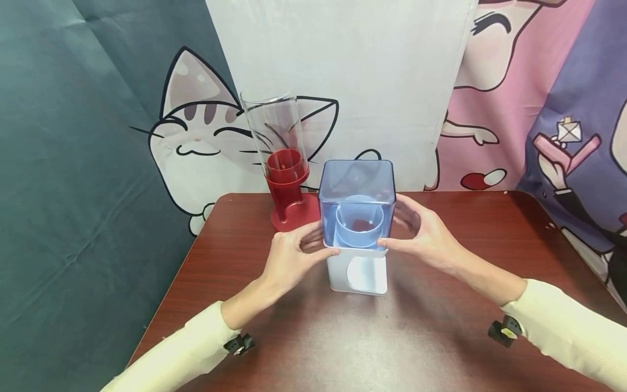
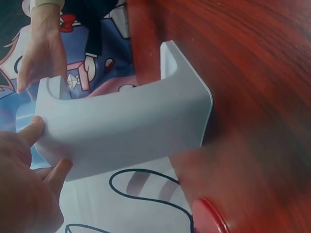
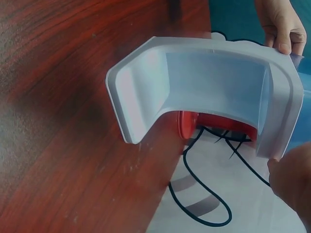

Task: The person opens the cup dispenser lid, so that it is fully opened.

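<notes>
A dispenser stands upright near the middle of the table, with a see-through blue square container (image 1: 356,177) over a white C-shaped stand (image 1: 339,275). Inside the container shows a round blue ring. My left hand (image 1: 293,255) grips its left side where blue meets white, the thumb at the front rim. On the opposite side my right hand (image 1: 431,237) holds it likewise, thumb in front and fingers toward the back. The left wrist view shows the white stand (image 2: 126,126) from its side; the right wrist view shows its open front (image 3: 209,77).
Behind to the left stands a red dispenser base (image 1: 294,215) carrying a clear cylinder (image 1: 274,125), close to the blue container. The brown table (image 1: 235,326) ends at the back against a cartoon-printed cloth (image 1: 406,109).
</notes>
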A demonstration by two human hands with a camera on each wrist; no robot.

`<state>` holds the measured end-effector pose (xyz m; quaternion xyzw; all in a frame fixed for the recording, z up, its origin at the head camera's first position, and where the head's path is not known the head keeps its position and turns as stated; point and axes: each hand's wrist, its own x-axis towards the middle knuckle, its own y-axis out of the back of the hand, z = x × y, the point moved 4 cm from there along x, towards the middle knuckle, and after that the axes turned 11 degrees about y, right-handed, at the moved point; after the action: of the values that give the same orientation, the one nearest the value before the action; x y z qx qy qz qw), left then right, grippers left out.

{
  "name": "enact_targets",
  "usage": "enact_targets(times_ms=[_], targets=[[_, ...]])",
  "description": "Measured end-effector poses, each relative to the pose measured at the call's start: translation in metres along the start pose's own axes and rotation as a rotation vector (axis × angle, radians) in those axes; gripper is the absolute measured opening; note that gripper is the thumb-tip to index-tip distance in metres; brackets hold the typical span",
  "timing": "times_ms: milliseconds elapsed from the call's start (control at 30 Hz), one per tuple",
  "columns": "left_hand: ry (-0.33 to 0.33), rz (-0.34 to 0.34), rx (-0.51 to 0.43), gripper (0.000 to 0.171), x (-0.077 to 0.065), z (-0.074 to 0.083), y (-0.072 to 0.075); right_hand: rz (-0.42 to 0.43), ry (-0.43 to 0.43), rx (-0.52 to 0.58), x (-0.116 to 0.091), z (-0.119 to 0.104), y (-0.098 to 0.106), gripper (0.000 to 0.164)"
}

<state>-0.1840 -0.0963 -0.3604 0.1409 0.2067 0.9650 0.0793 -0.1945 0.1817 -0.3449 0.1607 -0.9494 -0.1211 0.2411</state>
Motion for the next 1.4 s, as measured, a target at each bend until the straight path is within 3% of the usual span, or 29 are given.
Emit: enact_targets(times_ms=[400, 500, 700, 1000, 1133, 1267, 1400], targets=[[-0.064, -0.007, 0.220, 0.054, 0.008, -0.005, 0.018, -0.033, 0.021, -0.012, 0.004, -0.010, 0.004, 0.097], [-0.068, -0.034, 0.239, 0.061, 0.012, -0.005, 0.020, -0.029, 0.058, 0.008, 0.008, -0.019, 0.009, 0.099], [-0.004, -0.124, 0.315, 0.090, 0.021, -0.005, 0.022, -0.009, 0.106, 0.050, 0.019, -0.040, 0.021, 0.098], [0.121, -0.308, 0.209, 0.112, 0.036, -0.011, 0.016, -0.007, 0.163, 0.053, 0.035, -0.061, 0.022, 0.096], [0.159, -0.362, 0.175, 0.116, 0.039, -0.015, 0.011, -0.039, 0.163, -0.029, 0.042, -0.063, 0.019, 0.098], [0.160, -0.395, 0.147, 0.117, 0.043, -0.018, 0.007, -0.068, 0.132, -0.115, 0.047, -0.066, 0.019, 0.100], [0.127, -0.435, 0.082, 0.113, 0.047, -0.020, 0.002, -0.081, 0.115, -0.126, 0.051, -0.069, 0.018, 0.100]])
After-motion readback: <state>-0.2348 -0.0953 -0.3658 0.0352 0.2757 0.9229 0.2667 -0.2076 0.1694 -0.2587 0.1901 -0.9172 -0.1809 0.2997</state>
